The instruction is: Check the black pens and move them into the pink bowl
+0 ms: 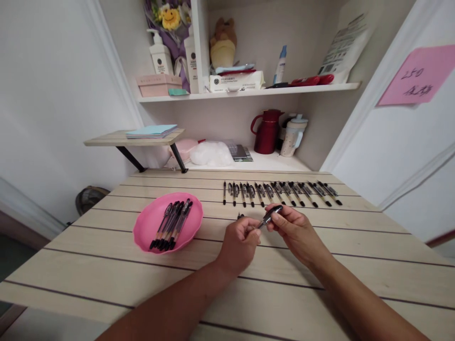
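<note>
Between my two hands, above the table's middle, is a black-and-clear pen (270, 214). My right hand (292, 233) pinches it by its black end. At the pen's thin lower end, the fingers of my left hand (240, 241) are closed round it and hide that part. Small dark tips (241, 216) show just behind my left hand; whether it holds them I cannot tell. Several pens (172, 225) lie side by side in a pink scalloped bowl (144, 225) to the left. Beyond my hands runs a row of pens and separate black caps (277, 193).
A small raised shelf (106, 138) on black legs bears blue paper (152, 130) at the back left. Behind the slatted table (117, 274) stand a red jug (268, 132) and a pale tumbler (293, 136). A white shelf (249, 93) hangs above them.
</note>
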Available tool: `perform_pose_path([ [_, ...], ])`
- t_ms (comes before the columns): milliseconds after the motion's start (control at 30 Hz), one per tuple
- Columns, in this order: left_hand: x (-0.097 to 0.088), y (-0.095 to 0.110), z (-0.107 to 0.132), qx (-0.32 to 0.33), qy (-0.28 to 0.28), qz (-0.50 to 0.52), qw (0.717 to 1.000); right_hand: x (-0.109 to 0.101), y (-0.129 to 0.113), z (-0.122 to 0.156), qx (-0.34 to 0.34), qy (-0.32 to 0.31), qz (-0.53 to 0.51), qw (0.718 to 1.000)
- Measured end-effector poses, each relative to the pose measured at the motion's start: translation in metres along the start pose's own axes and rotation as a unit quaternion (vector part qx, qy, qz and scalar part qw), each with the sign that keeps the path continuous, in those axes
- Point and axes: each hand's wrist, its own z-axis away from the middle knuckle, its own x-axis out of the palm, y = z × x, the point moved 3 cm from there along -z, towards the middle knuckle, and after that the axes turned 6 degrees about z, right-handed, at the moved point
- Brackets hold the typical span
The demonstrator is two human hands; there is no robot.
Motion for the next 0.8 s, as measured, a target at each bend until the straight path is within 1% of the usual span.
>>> perform_pose_path([
  [133, -0.002, -0.002, -0.003, -0.012, -0.017, -0.049, 0.999, -0.003, 0.002, -0.001, -0.006, -0.003, 0.007, 1.0],
  [200, -0.006, 0.005, -0.005, 0.02, -0.004, -0.106, 0.994, -0.006, 0.002, -0.001, -0.018, -0.002, -0.003, 1.0],
  [267, -0.014, 0.02, -0.006, 0.078, 0.028, -0.172, 0.982, -0.011, 0.004, -0.001, -0.024, 0.004, -0.011, 1.0],
  [300, -0.02, 0.03, -0.006, 0.107, 0.045, -0.208, 0.971, -0.013, 0.006, -0.002, -0.022, 0.007, -0.007, 1.0],
  [367, -0.039, 0.051, -0.004, 0.141, 0.073, -0.286, 0.945, -0.018, 0.011, -0.004, -0.014, 0.01, 0.014, 1.0],
  [433, -0.065, 0.072, 0.0, 0.156, 0.099, -0.375, 0.908, -0.021, 0.016, -0.006, -0.006, 0.011, 0.038, 0.999],
  [467, -0.081, 0.08, 0.003, 0.152, 0.124, -0.421, 0.886, -0.022, 0.018, -0.007, -0.004, 0.012, 0.048, 0.999],
  [500, -0.098, 0.085, 0.006, 0.136, 0.147, -0.461, 0.864, -0.023, 0.02, -0.008, -0.004, 0.012, 0.057, 0.998],
  [567, -0.13, 0.089, 0.011, 0.088, 0.182, -0.54, 0.817, -0.023, 0.022, -0.008, -0.006, 0.009, 0.077, 0.997],
  [600, -0.144, 0.087, 0.013, 0.049, 0.194, -0.577, 0.792, -0.022, 0.022, -0.007, -0.008, 0.006, 0.088, 0.996],
  [633, -0.156, 0.083, 0.015, 0.0, 0.193, -0.609, 0.77, -0.021, 0.022, -0.007, -0.009, 0.001, 0.102, 0.995],
  [700, -0.173, 0.069, 0.018, -0.089, 0.161, -0.647, 0.74, -0.017, 0.021, -0.006, -0.005, -0.01, 0.133, 0.991],
  [767, -0.18, 0.059, 0.02, -0.127, 0.146, -0.658, 0.728, -0.014, 0.02, -0.004, 0.003, -0.019, 0.163, 0.986],
  [800, -0.182, 0.055, 0.021, -0.132, 0.146, -0.659, 0.726, -0.012, 0.019, -0.004, 0.006, -0.022, 0.174, 0.984],
])
